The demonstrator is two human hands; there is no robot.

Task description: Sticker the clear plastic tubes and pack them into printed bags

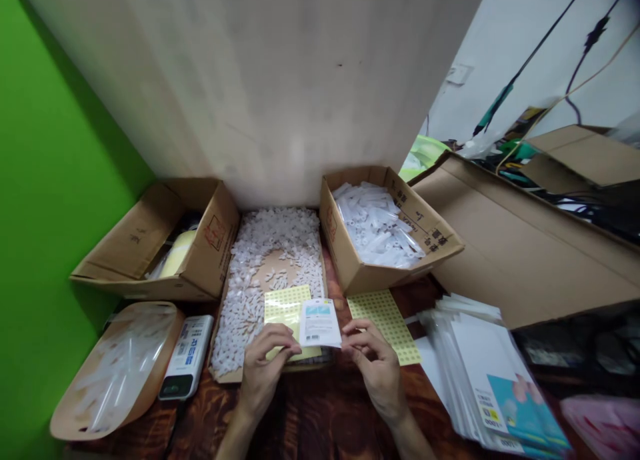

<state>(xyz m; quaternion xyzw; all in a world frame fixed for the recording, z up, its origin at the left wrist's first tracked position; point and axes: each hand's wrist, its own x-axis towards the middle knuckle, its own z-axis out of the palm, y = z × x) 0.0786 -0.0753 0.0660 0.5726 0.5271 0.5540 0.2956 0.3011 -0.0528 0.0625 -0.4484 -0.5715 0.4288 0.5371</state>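
A small white printed card (320, 327) with blue pictures and a barcode is held up over the front of a shallow tray. My left hand (270, 357) pinches its lower left corner between thumb and fingers. At the lower right corner, my right hand (373, 363) grips the edge with its fingertips. Behind the card lies a yellow sheet of small round stickers (286, 303), on top of the tray's contents. Another yellow sticker sheet (383, 317) rests on the table beyond my right hand.
Small white plastic pieces fill the cardboard tray (324, 263). An open box of clear tubes (370, 223) stands right, another carton (200, 260) left. A peach bin (67, 413) and power bank (186, 357) sit left. Stacked printed packets (480, 353) lie right on the dark table (300, 420).
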